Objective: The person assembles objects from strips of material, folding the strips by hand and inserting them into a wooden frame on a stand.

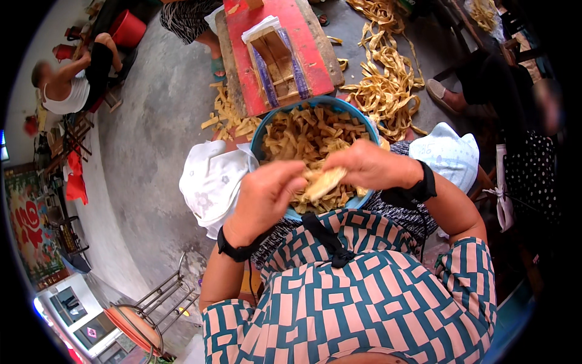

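Observation:
Above a blue round tub (257, 142) my two hands meet at a pale yellow, flat folded strip (327, 184). My right hand (373, 167) pinches its upper right end between thumb and fingers. From the other side my left hand (267, 197) has bent fingers and thumb at the strip's left end, slightly blurred. Many short yellow-brown folded pieces (312, 133) fill the tub, which stands between my knees. A white patterned cloth (209, 182) covers one knee, a pale blue cloth (445, 155) the other.
Just beyond the tub is a red worn bench (239, 67) carrying a wooden block stand (273, 51). Long yellow strips (385, 91) lie heaped on the floor at its right; short pieces (230, 118) at its left. People sit nearby. A metal-framed stool (136, 324) is at lower left.

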### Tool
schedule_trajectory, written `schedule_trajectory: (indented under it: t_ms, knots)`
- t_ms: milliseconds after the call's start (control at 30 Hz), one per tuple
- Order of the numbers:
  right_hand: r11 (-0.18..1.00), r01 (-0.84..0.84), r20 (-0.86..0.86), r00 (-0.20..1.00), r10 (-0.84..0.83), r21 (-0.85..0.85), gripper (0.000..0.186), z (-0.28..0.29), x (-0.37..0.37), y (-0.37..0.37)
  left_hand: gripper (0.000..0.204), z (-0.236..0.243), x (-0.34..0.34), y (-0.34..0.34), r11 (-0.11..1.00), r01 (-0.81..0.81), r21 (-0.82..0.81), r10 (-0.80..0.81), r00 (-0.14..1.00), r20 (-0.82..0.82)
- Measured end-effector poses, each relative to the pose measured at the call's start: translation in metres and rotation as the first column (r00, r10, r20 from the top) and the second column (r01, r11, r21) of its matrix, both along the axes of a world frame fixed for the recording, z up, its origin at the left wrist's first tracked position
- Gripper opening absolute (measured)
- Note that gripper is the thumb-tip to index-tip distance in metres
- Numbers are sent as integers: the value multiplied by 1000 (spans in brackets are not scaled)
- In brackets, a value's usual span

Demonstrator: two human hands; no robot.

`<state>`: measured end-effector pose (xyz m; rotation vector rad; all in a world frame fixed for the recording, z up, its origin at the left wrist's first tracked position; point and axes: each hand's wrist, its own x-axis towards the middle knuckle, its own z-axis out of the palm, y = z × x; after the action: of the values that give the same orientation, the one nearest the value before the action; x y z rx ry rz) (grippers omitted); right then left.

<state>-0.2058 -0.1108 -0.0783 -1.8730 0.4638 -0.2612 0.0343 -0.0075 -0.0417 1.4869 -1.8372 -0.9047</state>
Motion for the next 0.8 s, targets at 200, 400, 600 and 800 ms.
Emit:
schedule_trajectory:
  t_ms: [200, 400, 600, 800]
  knots:
    - [959, 273, -3, 962, -274, 79, 17, 0, -13, -8, 18, -47, 7, 4, 957, -285, 51, 273, 946, 174]
    - [980, 198, 23, 980, -198, 14, 18, -17, -8, -1, 10, -100, -16, 5, 990, -138, -8, 120, 830, 545]
    - [980, 188, 27, 982, -187, -62, 18, -30, -6, 11, 3, -100, -16, 9, 992, -121, 27, 92, 866, 491]
    - [982, 153, -10, 988, -155, -114, 17, -31, 3, 21, 16, -96, -21, 11, 1000, -10, 2, 8, 822, 570]
